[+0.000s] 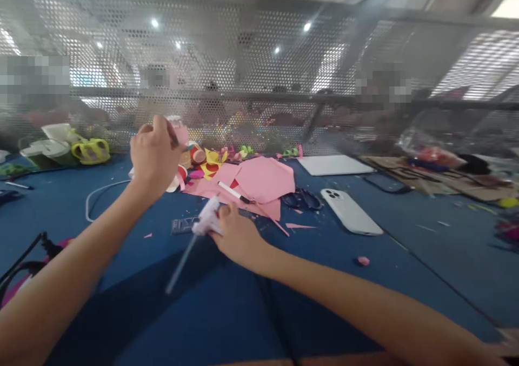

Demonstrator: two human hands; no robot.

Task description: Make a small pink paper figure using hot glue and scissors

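Note:
My right hand (239,236) grips a white glue gun (207,217) low over the blue table. A long translucent glue stick (181,263) juts from the back of the gun toward me. Raised higher on the left, my left hand (154,152) has its fingers closed around a small pink item (180,131) with a whitish top. Its kind is unclear, since the hand covers part of it and the picture is blurred. Past the glue gun lie pink paper sheets (265,179), with a black-and-white marker (234,192) on top. A clear ruler (182,225) lies beside the gun.
On the right are a white phone (351,212), dark-handled scissors (302,198) and a white sheet (335,165). Colourful paper pieces (211,163) are heaped at the back. A yellow tape-like object (91,151) sits back left. A perforated metal screen (251,74) rises behind the table.

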